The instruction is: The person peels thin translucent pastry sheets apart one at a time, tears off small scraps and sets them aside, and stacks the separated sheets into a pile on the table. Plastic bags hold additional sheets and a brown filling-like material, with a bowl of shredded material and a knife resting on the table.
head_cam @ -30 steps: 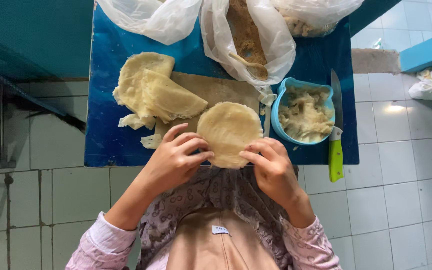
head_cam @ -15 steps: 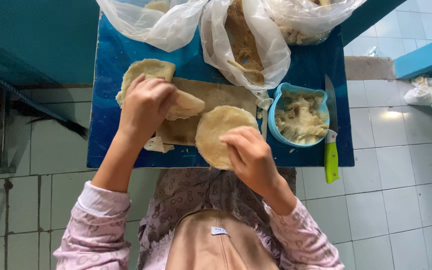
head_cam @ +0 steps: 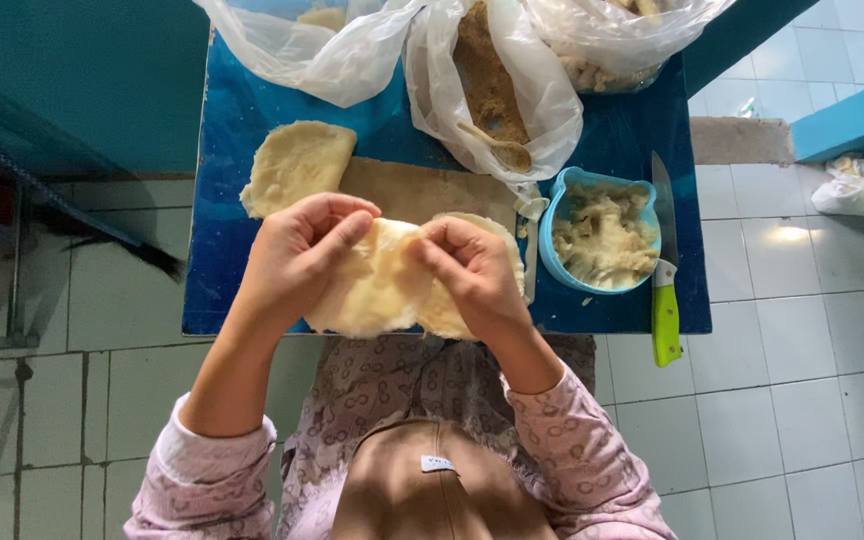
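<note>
Bags (head_cam: pixel 472 80) crowd the rear — bowl (head_cam: pixel 602 235), knife (head_cam: pixel 664 290) probably block right.

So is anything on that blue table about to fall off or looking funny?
Yes, the knife. Its green handle sticks out past the near edge of the blue table, hanging over the tiled floor, so a bump might knock it off. A few crumbs lie beside the blue bowl. Nothing else stands out.

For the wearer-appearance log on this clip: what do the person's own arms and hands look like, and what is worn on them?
Both the left hand and right hand are bare: no gloves, rings or watch visible. Each arm wears a pale pink sleeve with a small darker ring-like print, pushed up the forearm: the left sleeve, the right sleeve.
</note>
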The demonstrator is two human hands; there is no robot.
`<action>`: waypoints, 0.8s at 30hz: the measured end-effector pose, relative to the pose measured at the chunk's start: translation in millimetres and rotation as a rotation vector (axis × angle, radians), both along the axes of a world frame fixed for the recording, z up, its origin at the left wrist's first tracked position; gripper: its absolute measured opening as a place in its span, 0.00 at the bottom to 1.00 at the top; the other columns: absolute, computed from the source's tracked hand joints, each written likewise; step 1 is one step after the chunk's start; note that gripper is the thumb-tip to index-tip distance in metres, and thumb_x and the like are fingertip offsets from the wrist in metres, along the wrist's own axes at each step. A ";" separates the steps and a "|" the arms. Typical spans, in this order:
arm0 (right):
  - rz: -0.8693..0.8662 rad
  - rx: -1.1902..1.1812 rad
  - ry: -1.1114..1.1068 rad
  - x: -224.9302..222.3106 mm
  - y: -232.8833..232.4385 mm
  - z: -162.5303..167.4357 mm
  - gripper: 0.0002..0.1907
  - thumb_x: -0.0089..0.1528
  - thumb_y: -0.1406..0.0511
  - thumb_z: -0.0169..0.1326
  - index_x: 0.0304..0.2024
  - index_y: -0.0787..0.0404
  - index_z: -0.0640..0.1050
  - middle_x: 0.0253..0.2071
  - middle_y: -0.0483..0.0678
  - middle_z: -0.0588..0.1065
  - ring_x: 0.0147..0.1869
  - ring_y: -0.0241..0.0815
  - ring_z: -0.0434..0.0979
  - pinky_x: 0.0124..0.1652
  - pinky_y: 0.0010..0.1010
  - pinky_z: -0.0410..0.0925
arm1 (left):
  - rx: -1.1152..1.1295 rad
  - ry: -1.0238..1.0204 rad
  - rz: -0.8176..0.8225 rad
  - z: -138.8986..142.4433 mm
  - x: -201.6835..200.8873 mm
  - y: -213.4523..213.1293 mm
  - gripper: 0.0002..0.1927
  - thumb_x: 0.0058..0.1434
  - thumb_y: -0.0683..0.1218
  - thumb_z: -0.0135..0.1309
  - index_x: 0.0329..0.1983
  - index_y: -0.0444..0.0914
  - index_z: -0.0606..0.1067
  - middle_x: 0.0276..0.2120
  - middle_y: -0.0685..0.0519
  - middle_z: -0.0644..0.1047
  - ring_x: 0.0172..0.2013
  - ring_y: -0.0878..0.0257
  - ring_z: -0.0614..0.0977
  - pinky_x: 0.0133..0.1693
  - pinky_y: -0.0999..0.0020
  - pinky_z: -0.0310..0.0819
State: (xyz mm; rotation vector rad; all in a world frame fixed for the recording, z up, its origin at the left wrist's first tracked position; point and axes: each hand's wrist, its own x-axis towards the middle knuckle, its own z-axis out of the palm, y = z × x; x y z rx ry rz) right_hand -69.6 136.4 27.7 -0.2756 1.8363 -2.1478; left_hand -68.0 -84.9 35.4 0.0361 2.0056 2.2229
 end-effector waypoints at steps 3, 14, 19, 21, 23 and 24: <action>-0.026 -0.313 -0.301 4.6 13.9 -4.5 0.10 0.68 0.68 0.52 0.46 0.69 0.79 0.40 0.46 0.80 0.42 0.33 0.79 0.42 0.23 0.72 | 0.298 -0.115 -0.051 -9.4 -5.0 -4.9 0.17 0.72 0.49 0.54 0.58 0.35 0.76 0.40 0.57 0.78 0.40 0.73 0.77 0.40 0.78 0.73; -0.133 -0.024 -0.069 11.0 6.0 -18.5 0.08 0.66 0.70 0.58 0.45 0.70 0.81 0.37 0.47 0.81 0.38 0.32 0.79 0.40 0.23 0.73 | -0.194 0.266 0.321 -22.9 56.9 55.0 0.09 0.71 0.42 0.56 0.51 0.33 0.80 0.44 0.50 0.83 0.42 0.64 0.84 0.44 0.72 0.78; -0.015 0.040 -0.024 16.7 3.3 -19.4 0.07 0.67 0.70 0.57 0.44 0.69 0.80 0.39 0.44 0.79 0.42 0.30 0.78 0.43 0.22 0.72 | -0.120 0.286 0.315 -28.0 55.3 56.8 0.11 0.68 0.42 0.57 0.51 0.31 0.78 0.47 0.50 0.80 0.43 0.66 0.83 0.44 0.75 0.80; 0.042 -0.032 -0.023 16.2 3.1 -22.7 0.07 0.67 0.70 0.57 0.45 0.69 0.79 0.40 0.44 0.78 0.43 0.29 0.76 0.45 0.22 0.71 | -0.062 0.295 0.275 -34.0 56.7 58.0 0.15 0.65 0.42 0.60 0.52 0.30 0.76 0.48 0.50 0.78 0.45 0.67 0.83 0.47 0.75 0.81; 0.047 -0.067 -0.054 14.4 3.6 -26.9 0.06 0.69 0.69 0.55 0.45 0.68 0.78 0.39 0.45 0.78 0.42 0.31 0.76 0.44 0.23 0.71 | -0.047 0.270 0.283 -42.2 54.9 56.0 0.12 0.67 0.40 0.59 0.51 0.29 0.78 0.47 0.50 0.81 0.45 0.67 0.82 0.46 0.74 0.79; 0.050 -0.084 -0.071 13.9 3.1 -29.3 0.07 0.70 0.68 0.54 0.45 0.68 0.77 0.39 0.46 0.78 0.42 0.32 0.77 0.44 0.24 0.71 | -0.039 0.255 0.287 -46.6 54.0 54.4 0.11 0.68 0.40 0.59 0.50 0.29 0.79 0.46 0.50 0.82 0.44 0.67 0.82 0.46 0.74 0.78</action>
